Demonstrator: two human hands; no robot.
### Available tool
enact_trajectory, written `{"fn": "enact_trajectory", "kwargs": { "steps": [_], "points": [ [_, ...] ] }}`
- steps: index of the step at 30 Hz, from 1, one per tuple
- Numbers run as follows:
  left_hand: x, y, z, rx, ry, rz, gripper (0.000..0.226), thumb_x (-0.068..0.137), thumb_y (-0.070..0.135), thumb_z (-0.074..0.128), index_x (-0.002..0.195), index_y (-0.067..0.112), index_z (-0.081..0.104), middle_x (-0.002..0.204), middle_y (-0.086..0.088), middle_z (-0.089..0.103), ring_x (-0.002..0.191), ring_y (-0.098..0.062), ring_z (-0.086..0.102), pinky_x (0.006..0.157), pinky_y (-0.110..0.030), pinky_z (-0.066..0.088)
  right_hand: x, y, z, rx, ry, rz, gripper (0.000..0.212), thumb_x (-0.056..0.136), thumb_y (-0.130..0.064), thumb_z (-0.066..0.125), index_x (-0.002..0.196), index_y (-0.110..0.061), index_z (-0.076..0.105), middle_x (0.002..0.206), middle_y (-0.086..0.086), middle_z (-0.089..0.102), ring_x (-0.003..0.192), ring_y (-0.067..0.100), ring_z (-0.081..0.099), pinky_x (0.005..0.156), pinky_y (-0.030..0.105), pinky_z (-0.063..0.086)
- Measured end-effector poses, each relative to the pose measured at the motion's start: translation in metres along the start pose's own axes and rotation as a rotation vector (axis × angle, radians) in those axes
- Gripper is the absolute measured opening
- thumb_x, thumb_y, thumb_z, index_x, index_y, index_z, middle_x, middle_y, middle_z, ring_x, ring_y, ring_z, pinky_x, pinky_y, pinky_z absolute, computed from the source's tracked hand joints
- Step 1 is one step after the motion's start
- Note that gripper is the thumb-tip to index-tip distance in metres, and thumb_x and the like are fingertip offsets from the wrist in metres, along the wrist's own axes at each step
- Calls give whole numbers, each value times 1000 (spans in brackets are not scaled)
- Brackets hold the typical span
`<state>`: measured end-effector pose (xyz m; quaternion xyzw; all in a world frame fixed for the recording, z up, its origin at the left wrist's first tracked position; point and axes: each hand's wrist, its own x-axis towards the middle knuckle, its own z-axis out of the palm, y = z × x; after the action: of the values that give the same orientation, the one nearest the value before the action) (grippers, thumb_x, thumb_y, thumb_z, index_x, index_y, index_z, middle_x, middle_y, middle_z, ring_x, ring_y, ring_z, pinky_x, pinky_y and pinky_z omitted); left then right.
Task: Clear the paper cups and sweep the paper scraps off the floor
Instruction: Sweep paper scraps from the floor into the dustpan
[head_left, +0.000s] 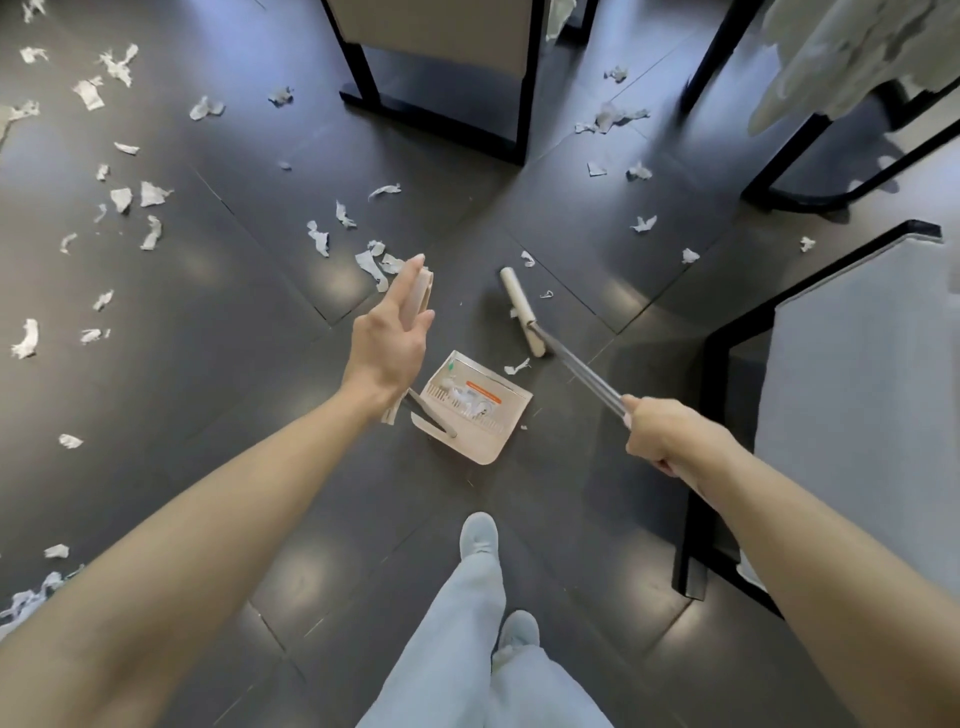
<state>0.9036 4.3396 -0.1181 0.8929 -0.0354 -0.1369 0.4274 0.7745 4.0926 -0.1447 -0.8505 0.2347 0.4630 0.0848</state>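
Observation:
White paper scraps (150, 195) lie scattered over the dark tiled floor, thickest at the left and ahead. A beige dustpan (475, 441) rests on the floor in front of me with a few scraps inside. My left hand (387, 343) holds the top of its upright beige handle (422, 288), fingers laid straight along it. My right hand (662, 434) is closed around the metal pole of a broom, and its beige head (521, 309) sits on the floor just beyond the dustpan. One scrap (517, 367) lies between head and pan. No paper cups are in sight.
Black furniture legs (524, 104) stand ahead, and more black legs (810, 150) at the upper right. A grey table with a black frame (722, 395) crowds my right side. White cloth (857, 52) hangs at the top right. My feet (479, 538) are just behind the dustpan.

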Motion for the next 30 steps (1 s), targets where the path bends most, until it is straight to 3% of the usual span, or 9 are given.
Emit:
{"fn": "enact_trajectory", "kwargs": {
  "steps": [2,5,8,14,16,20,24,27,30],
  "points": [
    [9,6,1,27,-7,6,60,95,14,55,145,42,36,118,4,65,98,-28,64,91,-43,52,-16,-2,3,-7,-81,-35,72,89,-5,50,153,-21,20,99,7,61,81,23,64,53,26,51],
    [10,11,4,30,-32,1,59,95,15,55,145,40,36,118,-5,67,98,-32,64,93,-42,51,-46,11,2,18,-187,-87,71,94,-16,48,154,-26,11,63,0,54,41,6,52,40,14,39],
    [4,8,3,26,-45,-13,59,96,17,55,145,44,35,118,-5,67,99,-32,64,93,-43,51,-66,37,-1,90,-183,-76,71,95,-20,49,154,-34,12,58,-1,54,33,7,47,44,18,43],
    [-39,-1,-15,-43,-74,12,58,97,11,53,143,43,39,133,16,57,119,11,48,107,-18,35,-101,62,18,184,-80,-60,70,94,-18,49,152,-38,14,64,3,54,30,11,46,48,22,46],
    [-60,-7,-20,-102,-61,13,58,96,9,53,140,44,41,130,20,55,118,19,44,108,-16,34,-108,66,28,147,-56,-45,71,95,-16,47,153,-36,12,73,3,54,37,14,49,45,22,45],
    [-101,-18,-31,-86,-37,23,56,96,6,54,141,37,43,122,22,53,108,25,42,90,7,28,-119,74,55,137,-32,-7,70,95,-11,45,154,-31,13,75,6,53,48,17,52,44,23,44],
    [-133,-39,-39,-26,-95,16,57,94,13,58,137,48,45,123,25,55,118,14,46,103,-7,30,-122,73,90,150,-27,50,67,96,-8,43,153,-29,16,103,9,54,71,20,58,46,25,46],
    [-150,-49,-35,-6,-119,14,58,94,12,59,136,50,44,121,26,56,117,12,49,99,-4,30,-126,58,117,126,-43,61,65,94,-5,42,152,-24,20,117,13,54,89,27,61,60,32,58],
    [-153,-49,-28,3,-62,6,57,94,11,57,140,42,43,117,26,54,110,14,49,91,3,28,-131,28,135,116,-85,35,65,92,-3,43,152,-17,21,127,14,55,101,29,61,71,31,55]
  ]
}}
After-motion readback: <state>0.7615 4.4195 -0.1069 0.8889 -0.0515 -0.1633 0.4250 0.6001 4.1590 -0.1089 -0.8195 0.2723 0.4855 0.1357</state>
